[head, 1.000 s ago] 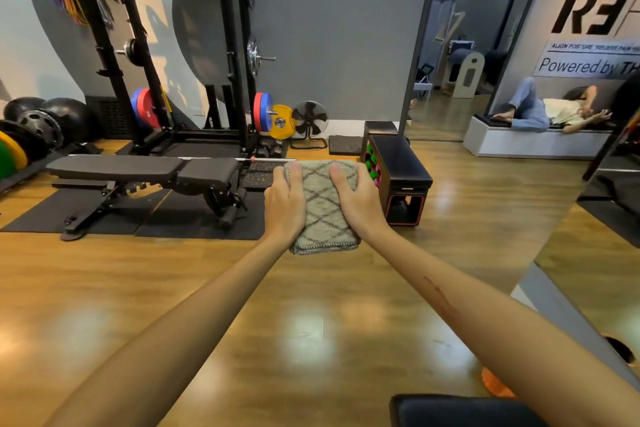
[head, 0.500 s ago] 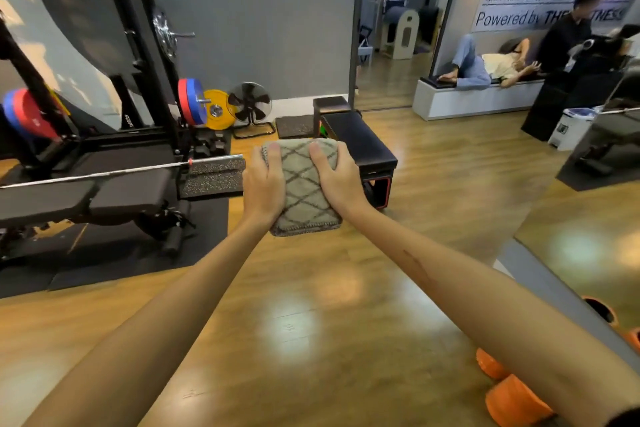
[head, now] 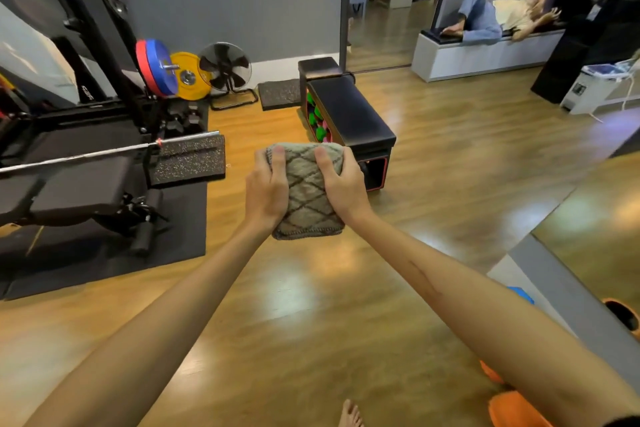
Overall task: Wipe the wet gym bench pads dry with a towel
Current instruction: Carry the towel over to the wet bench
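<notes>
A folded grey towel [head: 305, 191] with a dark diamond pattern is held out in front of me over the wooden floor. My left hand [head: 265, 191] grips its left side and my right hand [head: 343, 187] grips its right side, thumbs on top. The black padded gym bench [head: 74, 189] lies flat at the left on a black floor mat, under a steel barbell [head: 104, 152]. The bench is well left of the towel and apart from both hands. I cannot tell from here whether its pads are wet.
A black storage box bench [head: 349, 114] with coloured dumbbells stands just beyond the towel. A squat rack [head: 100, 28], weight plates [head: 156, 68] and a fan [head: 225, 68] stand at the back left. Orange objects [head: 516, 407] lie at the lower right. A person [head: 498, 15] lies on a white bench at the back right.
The view has tilted down and come nearer to the box bench and the gym bench. Both hands keep the same grip on the towel.
</notes>
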`<state>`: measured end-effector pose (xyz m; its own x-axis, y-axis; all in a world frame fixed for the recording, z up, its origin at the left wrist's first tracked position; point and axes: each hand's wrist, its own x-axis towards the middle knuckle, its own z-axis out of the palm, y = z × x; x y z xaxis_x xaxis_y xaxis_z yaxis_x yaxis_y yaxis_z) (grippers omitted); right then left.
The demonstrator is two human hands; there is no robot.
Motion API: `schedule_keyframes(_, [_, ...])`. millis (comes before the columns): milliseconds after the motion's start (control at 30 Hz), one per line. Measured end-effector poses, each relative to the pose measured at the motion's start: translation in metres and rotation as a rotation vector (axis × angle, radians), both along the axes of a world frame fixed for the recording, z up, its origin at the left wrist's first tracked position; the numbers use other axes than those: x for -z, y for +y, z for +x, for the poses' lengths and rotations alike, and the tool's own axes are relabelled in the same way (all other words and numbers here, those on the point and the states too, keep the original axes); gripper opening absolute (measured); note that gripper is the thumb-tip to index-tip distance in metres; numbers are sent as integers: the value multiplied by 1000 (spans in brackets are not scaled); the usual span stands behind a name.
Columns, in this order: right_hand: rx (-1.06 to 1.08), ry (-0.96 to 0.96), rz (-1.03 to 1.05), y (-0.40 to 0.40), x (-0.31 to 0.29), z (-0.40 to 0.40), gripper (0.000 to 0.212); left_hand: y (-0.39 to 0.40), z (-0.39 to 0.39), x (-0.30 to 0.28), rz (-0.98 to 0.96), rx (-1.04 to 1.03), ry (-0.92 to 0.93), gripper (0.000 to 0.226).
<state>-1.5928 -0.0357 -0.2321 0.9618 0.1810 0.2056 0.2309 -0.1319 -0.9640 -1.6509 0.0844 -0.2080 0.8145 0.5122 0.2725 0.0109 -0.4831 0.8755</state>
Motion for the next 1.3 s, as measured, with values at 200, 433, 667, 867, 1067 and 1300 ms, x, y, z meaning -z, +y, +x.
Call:
schedule_keyframes(200, [-1, 5, -66, -11, 1, 91, 39, -10, 90, 7, -44, 4, -30, 32])
schedule_keyframes(433, [-30, 17, -80, -5, 1, 200, 35, -2, 197, 12, -83, -3, -25, 34])
schedule_keyframes(667, [-68, 7, -94, 18, -13, 317, 35, 21, 313, 2, -86, -30, -64, 35])
schedule_keyframes(867, [-124, -13, -79, 33, -31, 407, 32, 31, 395, -15, -97, -79, -90, 31])
schedule_keyframes(1067, [-215, -24, -81, 22, -24, 492, 29, 15, 471, -5, -108, -160, -101, 30])
schedule_keyframes(1300, [-358, 2, -78, -20, -15, 599, 28, -41, 562, -1, -97, -302, -91, 29])
